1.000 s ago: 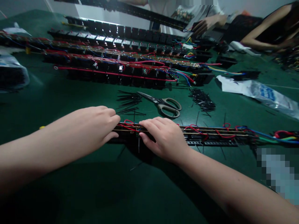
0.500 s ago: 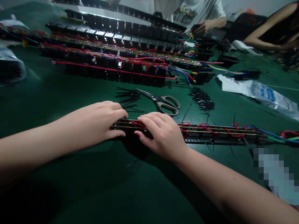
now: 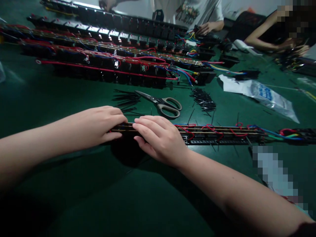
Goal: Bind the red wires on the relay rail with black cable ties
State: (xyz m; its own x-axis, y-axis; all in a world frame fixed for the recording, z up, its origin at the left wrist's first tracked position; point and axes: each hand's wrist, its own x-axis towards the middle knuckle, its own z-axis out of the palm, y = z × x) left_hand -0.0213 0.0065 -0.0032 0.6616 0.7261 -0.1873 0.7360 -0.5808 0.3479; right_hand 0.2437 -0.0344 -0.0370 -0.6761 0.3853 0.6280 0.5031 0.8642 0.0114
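Observation:
A long black socket strip (image 3: 217, 133) with brass rails and red, blue and green wires lies across the green table in front of me. My left hand (image 3: 98, 126) grips its left end, fingers curled over the top and thumb against the near side. My right hand (image 3: 158, 138) lies just to the right, fingers wrapped over the rails and thumb under the near edge. The part of the strip beneath both hands is hidden.
Scissors (image 3: 164, 103) lie just beyond the strip, between two piles of black cable ties (image 3: 124, 98) (image 3: 203, 100). Several wired strips (image 3: 108, 65) are stacked farther back. A plastic bag (image 3: 261, 93) lies at right. Other people's hands (image 3: 204, 28) work at the far edge.
Both hands have slid a little left along the strip and closed together, and the view has shifted so the strip sits higher and farther left.

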